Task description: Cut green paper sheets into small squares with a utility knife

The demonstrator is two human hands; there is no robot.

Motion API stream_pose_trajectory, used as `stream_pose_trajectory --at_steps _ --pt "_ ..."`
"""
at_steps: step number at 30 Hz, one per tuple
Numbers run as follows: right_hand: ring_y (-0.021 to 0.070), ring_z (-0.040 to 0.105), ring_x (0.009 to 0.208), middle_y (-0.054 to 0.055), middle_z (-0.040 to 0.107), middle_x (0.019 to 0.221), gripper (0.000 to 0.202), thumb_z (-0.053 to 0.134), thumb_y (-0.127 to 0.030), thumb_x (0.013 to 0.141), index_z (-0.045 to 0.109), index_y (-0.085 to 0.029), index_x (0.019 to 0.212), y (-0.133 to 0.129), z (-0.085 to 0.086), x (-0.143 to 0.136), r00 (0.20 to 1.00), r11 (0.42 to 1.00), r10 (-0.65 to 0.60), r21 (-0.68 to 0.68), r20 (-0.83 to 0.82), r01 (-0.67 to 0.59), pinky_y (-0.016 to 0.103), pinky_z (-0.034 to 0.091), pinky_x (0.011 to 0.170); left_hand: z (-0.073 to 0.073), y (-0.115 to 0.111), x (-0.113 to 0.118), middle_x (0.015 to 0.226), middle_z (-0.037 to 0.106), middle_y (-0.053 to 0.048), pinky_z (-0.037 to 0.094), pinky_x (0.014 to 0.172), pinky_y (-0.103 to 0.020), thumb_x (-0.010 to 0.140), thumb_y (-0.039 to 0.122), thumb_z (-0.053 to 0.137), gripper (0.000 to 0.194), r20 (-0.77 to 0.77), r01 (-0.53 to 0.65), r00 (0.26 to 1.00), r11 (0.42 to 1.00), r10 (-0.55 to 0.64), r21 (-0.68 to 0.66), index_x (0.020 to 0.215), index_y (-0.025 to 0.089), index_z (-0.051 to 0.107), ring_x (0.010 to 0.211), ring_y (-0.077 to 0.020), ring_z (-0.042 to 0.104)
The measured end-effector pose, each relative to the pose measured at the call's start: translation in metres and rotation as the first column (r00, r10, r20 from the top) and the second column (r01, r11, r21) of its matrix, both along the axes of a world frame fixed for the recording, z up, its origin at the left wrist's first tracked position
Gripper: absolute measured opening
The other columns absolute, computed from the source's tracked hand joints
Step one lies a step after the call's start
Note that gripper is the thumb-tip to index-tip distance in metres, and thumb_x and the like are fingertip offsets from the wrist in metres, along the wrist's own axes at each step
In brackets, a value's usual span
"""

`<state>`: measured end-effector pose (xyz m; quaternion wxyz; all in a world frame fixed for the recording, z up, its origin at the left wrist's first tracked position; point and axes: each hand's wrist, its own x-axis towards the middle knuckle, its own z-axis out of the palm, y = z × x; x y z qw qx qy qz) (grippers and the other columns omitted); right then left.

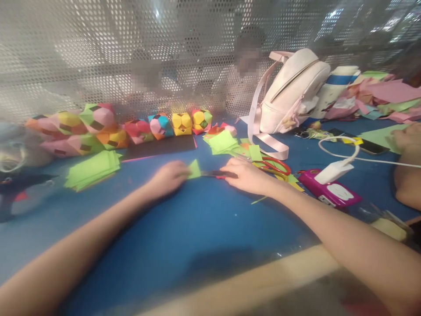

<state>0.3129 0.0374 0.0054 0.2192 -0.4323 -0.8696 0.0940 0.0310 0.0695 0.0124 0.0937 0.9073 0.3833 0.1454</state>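
My left hand [171,176] pinches a small green paper piece [194,169] that looks folded to a point, above the blue table. Just right of it, my right hand [245,175] is closed round a pair of scissors [212,174], whose dark blades point left toward the paper. A stack of green paper squares [94,170] lies to the left of my left hand. Beyond my right hand is a loose pile of green squares [223,142]. Scissors with red-orange handles [274,166] rest to the right of my right hand.
Folded paper balls [98,118] line the far left edge before a perforated metal screen [197,52]. A pale pink backpack [292,92], a purple power bank [329,188] with a white cable and paper scraps [388,94] are at right. Another person's hand [409,136] is at far right.
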Motion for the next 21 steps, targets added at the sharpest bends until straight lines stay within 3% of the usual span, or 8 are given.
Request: stream_pose_trajectory --at_steps 4,9,13,21 --pt "0.0217 0.055 0.093 0.007 0.062 0.093 0.028 0.054 -0.017 0.086 0.072 -0.022 0.107 -0.005 0.007 0.001 0.999 0.999 0.022 -0.043 0.023 -0.021 0.035 0.043 0.081 0.007 0.008 -0.001 0.099 0.063 -0.008 0.046 0.089 -0.034 0.092 0.025 0.039 0.033 -0.045 0.076 0.996 0.996 -0.078 -0.039 0.096 0.018 0.072 0.094 -0.0191 0.059" --pt "0.0223 0.057 0.092 0.007 0.064 0.093 0.026 0.056 -0.019 0.086 0.072 -0.023 0.106 -0.004 0.008 0.001 0.999 0.998 0.02 -0.068 0.042 -0.017 0.037 0.044 0.082 0.0 0.013 -0.004 0.106 0.063 -0.012 0.046 0.093 -0.037 0.091 0.023 0.04 0.031 -0.036 0.129 0.991 0.991 -0.128 0.036 0.094 0.017 0.071 0.1 -0.0216 0.058" --pt "0.0229 0.057 0.094 0.007 0.064 0.094 0.025 0.057 -0.019 0.085 0.073 -0.021 0.105 -0.004 0.007 0.001 0.998 0.998 0.003 -0.071 0.058 0.001 0.038 0.044 0.085 -0.008 0.012 -0.006 0.131 0.058 -0.011 0.04 0.103 -0.042 0.094 0.025 0.037 0.034 -0.075 0.133 0.989 0.99 -0.128 0.057 0.108 0.021 0.067 0.118 -0.0231 0.054" --pt "0.0223 0.057 0.093 0.007 0.065 0.095 0.024 0.058 -0.021 0.084 0.072 -0.02 0.103 -0.008 0.01 -0.001 0.999 0.995 0.015 -0.099 0.037 -0.011 0.038 0.046 0.085 -0.005 0.017 -0.012 0.142 0.051 -0.009 0.033 0.108 -0.043 0.097 0.026 0.033 0.041 -0.208 0.217 0.954 0.976 -0.214 -0.007 0.13 0.024 0.057 0.129 -0.0243 0.047"
